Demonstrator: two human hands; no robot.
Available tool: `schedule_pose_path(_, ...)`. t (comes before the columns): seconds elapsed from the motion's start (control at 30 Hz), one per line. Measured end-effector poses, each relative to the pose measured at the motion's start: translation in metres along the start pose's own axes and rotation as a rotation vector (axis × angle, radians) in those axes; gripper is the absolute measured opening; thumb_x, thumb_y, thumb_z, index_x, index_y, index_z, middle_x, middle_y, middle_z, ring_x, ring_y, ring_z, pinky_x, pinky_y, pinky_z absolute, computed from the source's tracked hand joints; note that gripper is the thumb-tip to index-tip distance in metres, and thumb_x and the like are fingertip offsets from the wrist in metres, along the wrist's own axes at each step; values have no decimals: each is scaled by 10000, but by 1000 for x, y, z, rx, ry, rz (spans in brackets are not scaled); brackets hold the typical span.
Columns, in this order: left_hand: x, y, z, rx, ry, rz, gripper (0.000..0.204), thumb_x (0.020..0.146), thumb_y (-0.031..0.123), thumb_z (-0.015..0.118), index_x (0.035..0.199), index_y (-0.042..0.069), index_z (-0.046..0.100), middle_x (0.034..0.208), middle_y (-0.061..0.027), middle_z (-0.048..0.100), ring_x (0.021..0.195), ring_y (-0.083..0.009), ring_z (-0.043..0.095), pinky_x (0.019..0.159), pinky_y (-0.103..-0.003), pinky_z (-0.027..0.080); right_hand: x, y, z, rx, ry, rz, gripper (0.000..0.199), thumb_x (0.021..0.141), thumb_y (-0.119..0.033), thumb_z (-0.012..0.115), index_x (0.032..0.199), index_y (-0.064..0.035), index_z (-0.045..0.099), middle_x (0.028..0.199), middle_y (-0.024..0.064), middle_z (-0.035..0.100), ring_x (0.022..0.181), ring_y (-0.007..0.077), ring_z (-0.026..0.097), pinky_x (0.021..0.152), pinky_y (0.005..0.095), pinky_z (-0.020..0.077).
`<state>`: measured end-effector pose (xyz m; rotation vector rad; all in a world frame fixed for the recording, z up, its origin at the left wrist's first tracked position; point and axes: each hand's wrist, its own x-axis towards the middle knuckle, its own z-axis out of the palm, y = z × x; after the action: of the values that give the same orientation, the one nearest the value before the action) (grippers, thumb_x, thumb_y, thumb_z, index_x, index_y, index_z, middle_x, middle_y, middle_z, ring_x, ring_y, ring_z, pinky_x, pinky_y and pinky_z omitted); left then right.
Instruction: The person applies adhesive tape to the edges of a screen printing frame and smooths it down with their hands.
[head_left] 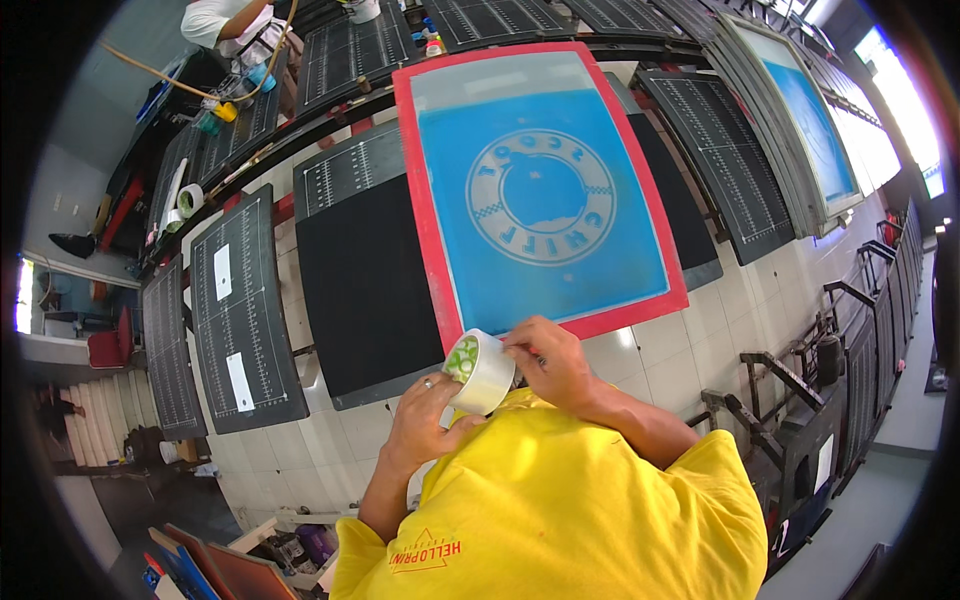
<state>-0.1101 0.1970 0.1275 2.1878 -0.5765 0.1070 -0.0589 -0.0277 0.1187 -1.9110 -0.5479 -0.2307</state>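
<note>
L hand (425, 420) gripped the tape roll (480, 372), lower centre; R hand (550, 362) pinched its edge. Risk: tape tearing/sticking unevenly near the red-framed screen (545, 190).

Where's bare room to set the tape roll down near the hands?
The black pallet left of the red-framed screen is bare below its ruled top. The next pallet left carries two white labels, otherwise free. Crowded: the screen's near corner, where the left hand holds the tape roll and the right hand picks at it.
</note>
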Motion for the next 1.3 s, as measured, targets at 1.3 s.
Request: schedule_pose_path(1.3,118,154,-57,-1080,490,-697,539,753,492,808,954,18,647,826,-41,623,718,-140,579,667,-282,422,-16,-147,-163,-56,404,-588,330,809,-135,692,1077,-92,503,918,23,469,863,216,507,675,418,556)
